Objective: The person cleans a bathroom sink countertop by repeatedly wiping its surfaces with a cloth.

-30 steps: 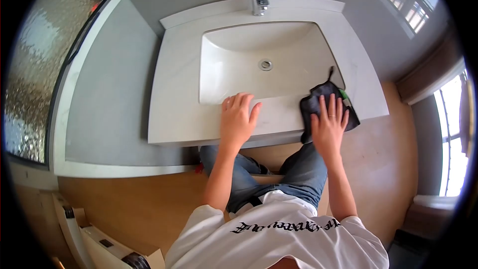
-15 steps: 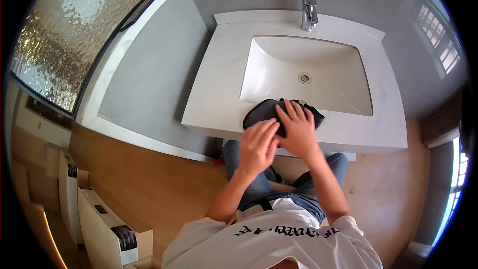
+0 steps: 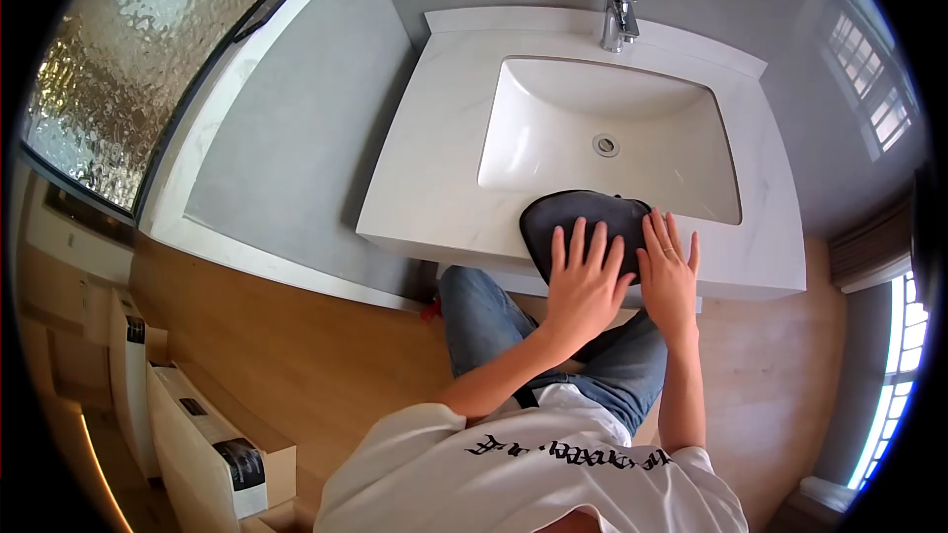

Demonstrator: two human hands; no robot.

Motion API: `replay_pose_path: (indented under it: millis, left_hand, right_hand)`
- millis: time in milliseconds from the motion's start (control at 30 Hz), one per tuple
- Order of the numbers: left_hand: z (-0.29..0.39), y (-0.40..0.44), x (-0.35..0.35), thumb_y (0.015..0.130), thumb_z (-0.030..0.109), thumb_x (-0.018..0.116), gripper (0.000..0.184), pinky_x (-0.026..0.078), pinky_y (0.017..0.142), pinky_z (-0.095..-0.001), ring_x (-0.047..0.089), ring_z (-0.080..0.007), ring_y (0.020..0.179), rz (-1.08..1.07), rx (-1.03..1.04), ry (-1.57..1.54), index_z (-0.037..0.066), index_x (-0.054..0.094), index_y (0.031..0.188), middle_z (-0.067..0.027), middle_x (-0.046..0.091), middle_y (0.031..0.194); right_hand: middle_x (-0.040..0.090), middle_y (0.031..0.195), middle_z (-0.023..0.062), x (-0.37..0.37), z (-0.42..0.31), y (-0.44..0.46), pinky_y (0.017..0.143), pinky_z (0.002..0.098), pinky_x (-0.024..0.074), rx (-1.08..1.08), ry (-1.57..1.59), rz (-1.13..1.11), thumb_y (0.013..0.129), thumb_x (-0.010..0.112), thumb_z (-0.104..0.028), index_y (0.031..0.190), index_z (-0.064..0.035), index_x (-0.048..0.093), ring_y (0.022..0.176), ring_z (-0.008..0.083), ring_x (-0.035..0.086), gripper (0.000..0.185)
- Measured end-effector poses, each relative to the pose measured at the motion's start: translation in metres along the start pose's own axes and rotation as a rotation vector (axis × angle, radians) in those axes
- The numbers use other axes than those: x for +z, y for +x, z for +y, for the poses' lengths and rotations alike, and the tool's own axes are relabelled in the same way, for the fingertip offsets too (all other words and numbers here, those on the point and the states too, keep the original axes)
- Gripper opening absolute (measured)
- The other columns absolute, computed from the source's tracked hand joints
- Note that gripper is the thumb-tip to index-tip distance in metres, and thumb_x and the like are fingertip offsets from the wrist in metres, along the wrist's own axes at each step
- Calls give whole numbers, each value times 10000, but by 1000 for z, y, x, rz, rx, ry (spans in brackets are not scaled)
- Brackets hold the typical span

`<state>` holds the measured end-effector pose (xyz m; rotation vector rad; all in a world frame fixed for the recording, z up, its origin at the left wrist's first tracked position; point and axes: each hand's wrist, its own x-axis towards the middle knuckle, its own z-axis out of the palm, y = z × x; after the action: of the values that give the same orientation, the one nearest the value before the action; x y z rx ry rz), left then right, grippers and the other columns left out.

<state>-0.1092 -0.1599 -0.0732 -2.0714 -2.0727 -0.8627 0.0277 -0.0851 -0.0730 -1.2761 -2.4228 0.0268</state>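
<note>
Before you, mid-frame, the cloth lies on the counter at the near rim of the sink — your left hand on it, your right hand at its right edge. The faucet stands behind the sink; boxes sit lower left.

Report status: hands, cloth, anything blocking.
Left hand spread on dark cloth. Right hand at its right edge. Cloth on counter by sink. Nothing visibly blocking.
</note>
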Motion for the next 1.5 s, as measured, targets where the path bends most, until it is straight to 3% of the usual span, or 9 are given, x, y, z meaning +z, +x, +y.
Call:
replay_pose_path:
  millis: [167, 300, 400, 500, 833, 1000, 1167, 1267, 1500]
  left_hand:
    - [24, 27, 44, 881, 444, 604, 644, 238, 1094, -630, 287, -494, 1374, 40, 38, -29, 59, 502, 1387, -219, 370, 1488]
    - [18, 28, 43, 861, 444, 642, 671, 258, 1100, -603, 292, -475, 1382, 45, 110, -101, 90, 488, 1409, -200, 365, 1503]
    - [4, 18, 31, 855, 411, 662, 657, 273, 1103, -575, 334, -427, 1379, 40, 121, -120, 109, 489, 1412, -172, 387, 1501]
    - [-15, 6, 16, 845, 378, 677, 647, 301, 1090, -538, 365, -358, 1382, 11, 104, -93, 139, 490, 1416, -134, 403, 1503]
    - [-156, -20, -63, 906, 361, 616, 545, 300, 1072, -593, 400, -416, 1336, 62, -238, 254, 75, 519, 1360, -167, 470, 1434]
    - [-153, -2, -50, 963, 433, 503, 639, 179, 1114, -646, 233, -463, 1420, 7, -518, 417, 84, 362, 1480, -224, 290, 1544]
    - [-149, -17, -65, 949, 369, 520, 596, 157, 1119, -647, 223, -460, 1427, -72, -411, 389, 91, 405, 1463, -219, 290, 1547]
    - [-154, -33, -89, 863, 180, 581, 601, 148, 1136, -618, 244, -404, 1436, -163, -170, 1, 95, 430, 1438, -148, 305, 1555]
    - [-130, -7, -68, 940, 479, 546, 826, 113, 1124, -650, 145, -484, 1442, -278, -526, 316, -87, 259, 1468, -305, 189, 1550]
  right_hand:
    - [588, 1338, 105, -7, 61, 11, 1165, 511, 185, 115, 107, 24, 933, 573, -184, 1272, -116, 619, 1373, 285, 416, 349]
    - [415, 1500, 141, 3, 115, 32, 1170, 505, 186, 342, -115, 328, 963, 540, -274, 1383, -129, 515, 1440, 295, 303, 445]
    - [315, 1556, 157, 19, 139, 37, 1178, 499, 172, 659, -249, 54, 967, 510, -381, 1438, -149, 451, 1467, 309, 232, 528]
    - [313, 1554, 172, 14, 129, 36, 1182, 494, 163, 602, -235, 37, 962, 489, -446, 1448, -167, 444, 1470, 318, 221, 562]
    - [316, 1553, 168, 10, 121, 37, 1187, 490, 157, 623, -186, 27, 957, 515, -394, 1433, -167, 459, 1467, 315, 227, 530]
    - [330, 1546, 168, 9, 120, 36, 1188, 488, 156, 610, -176, 47, 951, 528, -366, 1428, -161, 465, 1462, 319, 239, 523]
    - [326, 1551, 156, 6, 116, 34, 1190, 485, 152, 616, -180, 27, 952, 528, -353, 1434, -165, 456, 1464, 316, 233, 522]
    - [326, 1552, 150, 3, 113, 37, 1192, 483, 148, 615, -182, 21, 953, 528, -343, 1437, -173, 451, 1465, 314, 230, 519]
    - [333, 1549, 145, 7, 116, 34, 1191, 484, 147, 611, -184, 36, 951, 536, -310, 1427, -185, 460, 1467, 309, 228, 498]
